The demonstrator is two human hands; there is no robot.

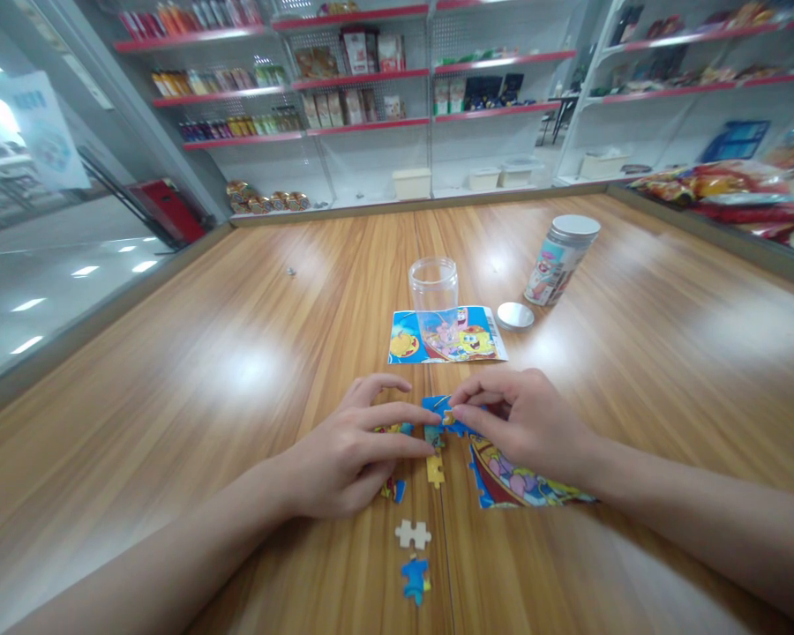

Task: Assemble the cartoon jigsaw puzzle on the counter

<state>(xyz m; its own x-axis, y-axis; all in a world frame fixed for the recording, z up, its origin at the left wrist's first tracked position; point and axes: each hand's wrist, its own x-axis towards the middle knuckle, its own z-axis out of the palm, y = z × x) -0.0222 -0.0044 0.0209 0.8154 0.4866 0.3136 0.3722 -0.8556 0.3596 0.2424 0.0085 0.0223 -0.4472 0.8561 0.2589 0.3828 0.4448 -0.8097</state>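
My right hand (516,414) is closed in a pinch on a small puzzle piece (448,417) at the upper left of the partly joined jigsaw puzzle (522,481). The right hand covers part of that puzzle. Fingers stretched out, my left hand (363,441) reaches toward the same spot, its fingertips touching or just above the blue pieces. Below them lies a yellow puzzle piece (435,472). More pieces are partly hidden under the left hand. Nearer to me are a pale, face-down puzzle piece (413,534) and a blue puzzle piece (415,579).
A clear open jar (435,295) stands on a cartoon picture sheet (403,339). To its right are a silver lid (515,316) and a labelled canister (561,260). Bagged snacks (734,198) lie beyond the table's right edge; stocked shelves (363,84) line the back.
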